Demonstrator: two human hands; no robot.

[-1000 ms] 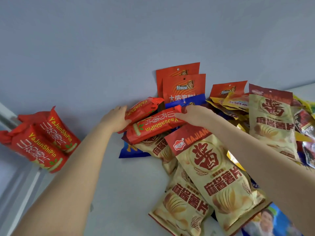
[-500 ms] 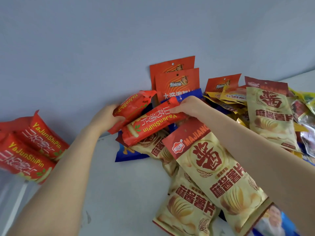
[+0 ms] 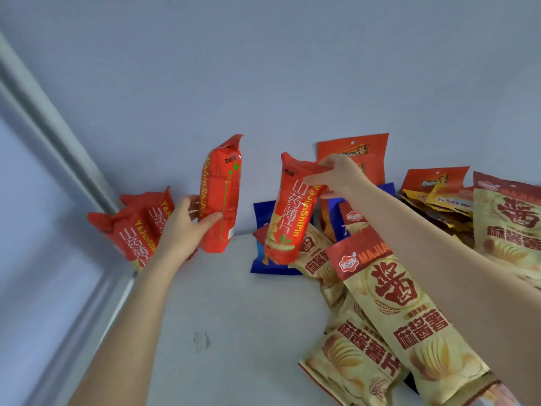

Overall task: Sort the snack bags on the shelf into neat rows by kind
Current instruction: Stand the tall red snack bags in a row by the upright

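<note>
My left hand (image 3: 183,228) grips a red YaJunShiPin bag (image 3: 219,194) upright by its lower edge, back side facing me, above the shelf. My right hand (image 3: 336,177) pinches the top of a second red YaJunShiPin bag (image 3: 288,221), which hangs upright over the pile's left edge. Two more red bags of the same kind (image 3: 137,230) lean in the back left corner, partly hidden behind my left hand. Beige MAJIANG chip bags (image 3: 404,312) lie in a heap at the right under my right forearm.
The white shelf floor (image 3: 228,317) is bare between the corner bags and the heap. Blue bags (image 3: 263,259) and orange-red hanging pouches (image 3: 351,150) lean on the back wall. Yellow and mixed bags (image 3: 448,200) are piled far right. A side wall and frame (image 3: 58,136) close the left.
Both hands lifted their red bags out of the pile, turned them upright and carried them left. The view shifted left, bringing the corner bags closer to my left hand.
</note>
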